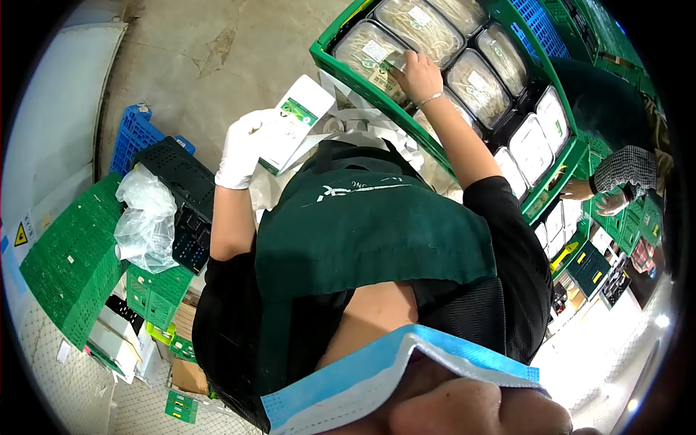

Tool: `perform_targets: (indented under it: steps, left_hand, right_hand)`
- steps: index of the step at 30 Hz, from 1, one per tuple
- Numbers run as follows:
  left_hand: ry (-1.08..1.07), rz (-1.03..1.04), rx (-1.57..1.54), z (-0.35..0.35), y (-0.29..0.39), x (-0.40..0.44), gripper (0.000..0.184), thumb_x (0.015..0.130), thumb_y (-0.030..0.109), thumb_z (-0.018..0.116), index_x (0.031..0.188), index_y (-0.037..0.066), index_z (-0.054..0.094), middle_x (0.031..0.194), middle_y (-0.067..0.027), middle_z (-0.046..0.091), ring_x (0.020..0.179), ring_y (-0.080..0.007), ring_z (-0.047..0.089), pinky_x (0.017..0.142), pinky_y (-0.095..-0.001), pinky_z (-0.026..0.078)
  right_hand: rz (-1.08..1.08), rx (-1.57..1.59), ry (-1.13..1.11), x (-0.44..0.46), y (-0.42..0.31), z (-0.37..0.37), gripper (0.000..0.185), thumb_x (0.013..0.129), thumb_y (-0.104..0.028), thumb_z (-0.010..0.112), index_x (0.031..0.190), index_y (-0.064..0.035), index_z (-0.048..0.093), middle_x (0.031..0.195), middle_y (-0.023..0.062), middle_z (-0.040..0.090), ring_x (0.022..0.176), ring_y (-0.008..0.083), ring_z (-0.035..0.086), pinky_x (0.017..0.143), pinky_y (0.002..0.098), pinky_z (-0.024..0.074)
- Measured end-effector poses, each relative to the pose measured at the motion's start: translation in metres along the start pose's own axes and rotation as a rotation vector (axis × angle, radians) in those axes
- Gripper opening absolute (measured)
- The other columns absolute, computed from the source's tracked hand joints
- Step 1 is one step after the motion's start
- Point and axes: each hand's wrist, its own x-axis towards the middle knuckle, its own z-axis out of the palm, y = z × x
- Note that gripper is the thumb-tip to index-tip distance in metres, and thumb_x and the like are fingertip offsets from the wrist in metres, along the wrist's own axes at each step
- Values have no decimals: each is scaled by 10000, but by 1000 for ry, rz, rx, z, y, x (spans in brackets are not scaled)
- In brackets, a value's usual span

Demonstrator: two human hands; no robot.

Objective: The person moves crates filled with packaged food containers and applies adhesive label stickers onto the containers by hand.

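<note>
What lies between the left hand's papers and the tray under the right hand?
Between papers and tray, the head view shows the green crate edge and some white material.

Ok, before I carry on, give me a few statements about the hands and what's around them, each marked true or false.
1. The left hand wears a white glove. True.
2. The right hand is over the packs in the green crate. True.
3. The right hand is gloved as well. False: it is bare, with a bracelet at the wrist.
4. The left hand holds a white item with a green printed patch. True.
5. The person's apron is red. False: the apron is dark green.
6. The clear plastic bag is on the right of the view. False: the clear plastic bag is on the left.
</note>
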Motion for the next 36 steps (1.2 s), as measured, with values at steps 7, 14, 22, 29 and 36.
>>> perform_targets:
  steps: [7,14,22,29,36]
  left_hand:
    - [-215,-17,-162,60,13,19,309,751,23,544,1041,-69,490,966,-108,564,851,-157,549,754,-258,441]
    - [-162,80,15,100,23,42,112,750,70,576,829,-8,563,737,-29,557,658,-92,507,595,-227,421]
    - [-222,97,73,110,23,46,170,785,87,518,903,-26,564,862,-89,571,784,-138,542,685,-250,434]
    - [-90,-74,343,121,15,52,171,764,85,544,902,-15,560,836,-74,572,769,-113,525,681,-239,424]
    - [-48,-42,148,99,11,58,176,744,45,527,901,-28,559,807,-69,584,731,-112,551,643,-234,446]
  right_hand:
    - [-137,983,-326,-34,-53,-91,365,714,-289,627,958,-34,535,804,119,573,689,243,552,625,298,440]
    - [-145,895,-118,-42,-60,-109,155,683,-132,636,778,-31,567,650,110,564,592,212,566,563,281,448]
    - [-219,966,-288,-8,1,-103,269,685,-260,660,772,-21,573,709,73,606,643,152,583,596,268,461]
    - [-138,852,-87,-27,-15,-115,192,692,-206,636,792,-46,602,689,101,602,598,195,588,562,264,465]
    - [-66,175,154,67,117,-21,368,727,-317,577,959,-39,507,885,150,563,832,295,534,708,358,430]
